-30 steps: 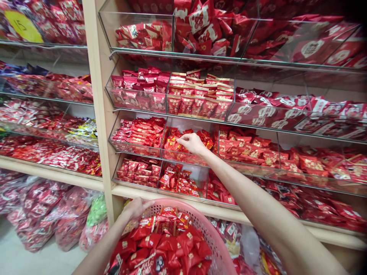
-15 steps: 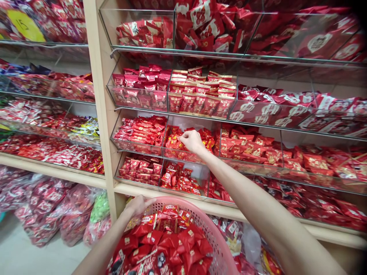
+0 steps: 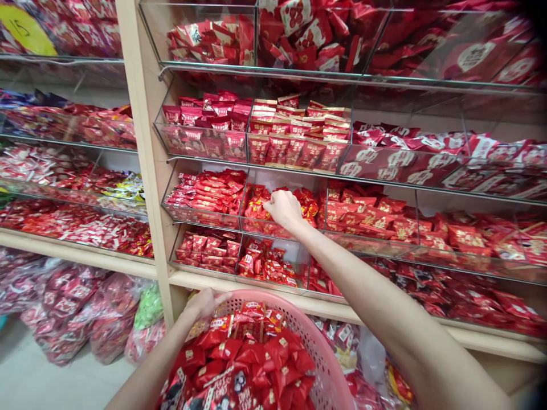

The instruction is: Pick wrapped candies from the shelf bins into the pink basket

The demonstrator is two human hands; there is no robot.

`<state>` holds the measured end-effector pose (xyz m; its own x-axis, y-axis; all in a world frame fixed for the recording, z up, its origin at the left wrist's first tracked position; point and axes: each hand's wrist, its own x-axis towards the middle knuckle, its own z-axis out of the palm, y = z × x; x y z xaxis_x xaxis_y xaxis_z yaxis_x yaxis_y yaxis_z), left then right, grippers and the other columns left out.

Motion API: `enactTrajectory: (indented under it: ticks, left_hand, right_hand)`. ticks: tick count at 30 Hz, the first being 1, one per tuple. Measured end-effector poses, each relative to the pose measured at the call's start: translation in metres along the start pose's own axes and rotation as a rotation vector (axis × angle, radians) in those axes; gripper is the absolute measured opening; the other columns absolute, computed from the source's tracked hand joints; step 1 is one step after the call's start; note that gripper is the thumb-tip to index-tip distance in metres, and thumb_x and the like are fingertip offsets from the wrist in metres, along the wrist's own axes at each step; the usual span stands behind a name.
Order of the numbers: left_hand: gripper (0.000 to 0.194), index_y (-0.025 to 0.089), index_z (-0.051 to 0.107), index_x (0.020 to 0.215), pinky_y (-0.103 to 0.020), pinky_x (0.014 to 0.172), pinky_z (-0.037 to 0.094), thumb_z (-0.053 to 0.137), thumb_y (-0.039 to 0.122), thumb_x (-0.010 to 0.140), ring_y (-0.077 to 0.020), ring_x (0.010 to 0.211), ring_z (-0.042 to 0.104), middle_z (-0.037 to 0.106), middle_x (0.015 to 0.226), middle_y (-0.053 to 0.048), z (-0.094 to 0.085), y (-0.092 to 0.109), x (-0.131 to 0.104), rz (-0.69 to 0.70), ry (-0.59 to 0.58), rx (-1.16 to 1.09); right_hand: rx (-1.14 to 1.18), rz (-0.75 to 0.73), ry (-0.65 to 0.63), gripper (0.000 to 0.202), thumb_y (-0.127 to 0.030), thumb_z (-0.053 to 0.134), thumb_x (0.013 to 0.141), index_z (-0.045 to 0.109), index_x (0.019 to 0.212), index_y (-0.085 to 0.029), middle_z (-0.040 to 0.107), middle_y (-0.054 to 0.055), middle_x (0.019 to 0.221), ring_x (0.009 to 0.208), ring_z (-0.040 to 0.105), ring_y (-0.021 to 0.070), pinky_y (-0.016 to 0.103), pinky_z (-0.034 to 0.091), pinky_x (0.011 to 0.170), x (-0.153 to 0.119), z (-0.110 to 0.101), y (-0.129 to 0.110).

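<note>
A pink perforated plastic basket (image 3: 329, 364), filled with red candy packets (image 3: 256, 364), fills the lower middle. My left hand (image 3: 205, 304) grips the basket's rim at its far left, the fingers over the edge. My right hand (image 3: 284, 210) reaches into a clear shelf bin of small red and yellow wrapped candies (image 3: 256, 206). Its fingers are curled in among the wrappers, and what they hold, if anything, is hidden. Left of that bin lie long red packets (image 3: 217, 191); to the right are larger red packets (image 3: 367, 210).
Clear-fronted bins of red packets rise in tiers on a wooden shelf unit, with a wooden post (image 3: 143, 142) at left. Below stand plastic bags (image 3: 64, 313) of sweets on the floor. A yellow price tag (image 3: 25, 31) reading 15 hangs upper left.
My right hand's fingers have curled further down into the candies. The whole view has shifted slightly; my left hand stays on the basket rim.
</note>
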<state>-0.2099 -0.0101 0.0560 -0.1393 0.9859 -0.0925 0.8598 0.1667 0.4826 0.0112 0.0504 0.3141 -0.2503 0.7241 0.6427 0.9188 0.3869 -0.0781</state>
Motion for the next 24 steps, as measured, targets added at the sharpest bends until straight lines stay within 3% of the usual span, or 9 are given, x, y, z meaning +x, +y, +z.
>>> enactTrajectory:
  ticks: [6,10,13,16,20,24]
  left_hand:
    - [0.070,0.018,0.071,0.084,-0.025,0.065,0.040,0.032,0.075,0.069,-0.0237,0.075,0.064,0.070,0.070,-0.007,-0.004,0.005,-0.003,0.018,-0.021,-0.007]
    - [0.073,0.020,0.071,0.084,-0.027,0.066,0.041,0.030,0.078,0.067,-0.0259,0.079,0.065,0.071,0.073,-0.009,-0.006,0.008,-0.005,0.017,-0.028,0.010]
    - [0.073,0.019,0.071,0.084,-0.027,0.067,0.042,0.030,0.078,0.067,-0.0259,0.079,0.065,0.071,0.077,-0.009,-0.006,0.008,-0.005,0.023,-0.022,0.014]
    - [0.075,0.016,0.069,0.074,-0.027,0.061,0.040,0.029,0.079,0.066,-0.0261,0.073,0.065,0.070,0.070,-0.011,-0.006,0.008,-0.005,0.009,-0.008,0.058]
    - [0.075,0.015,0.066,0.065,-0.025,0.056,0.038,0.028,0.080,0.065,-0.0240,0.065,0.063,0.067,0.064,-0.010,-0.004,0.009,-0.004,0.005,0.000,0.079]
    - [0.072,0.016,0.065,0.066,-0.024,0.057,0.037,0.030,0.079,0.065,-0.0229,0.066,0.062,0.067,0.064,-0.010,-0.003,0.009,-0.003,-0.019,0.001,0.072]
  right_hand:
    - [0.034,0.004,0.150,0.022,-0.022,0.043,0.079,0.064,0.075,-0.016,0.063,0.011,0.084,0.081,0.057,0.0228,0.028,0.040,0.063,0.002,-0.003,0.001]
    - [0.143,-0.003,0.343,0.021,-0.022,0.042,0.079,0.059,0.068,-0.016,0.060,0.008,0.080,0.077,0.053,0.0197,0.028,0.037,0.064,0.003,-0.020,0.009]
    - [0.244,-0.064,0.408,0.019,-0.021,0.044,0.077,0.053,0.061,-0.017,0.056,0.004,0.071,0.070,0.049,0.0163,0.027,0.035,0.064,-0.017,-0.034,0.013]
    - [0.314,-0.192,0.232,0.018,-0.018,0.047,0.075,0.049,0.057,-0.017,0.052,0.001,0.065,0.064,0.045,0.0134,0.025,0.033,0.062,-0.067,-0.040,0.013]
    - [0.247,-0.368,-0.222,0.014,-0.012,0.047,0.072,0.052,0.060,-0.016,0.056,0.002,0.068,0.067,0.046,0.0132,0.024,0.031,0.060,-0.157,-0.027,0.013]
    - [0.114,-0.397,-0.614,0.013,-0.010,0.047,0.068,0.059,0.066,-0.015,0.061,0.005,0.072,0.071,0.053,0.0157,0.025,0.034,0.061,-0.229,-0.004,0.016]
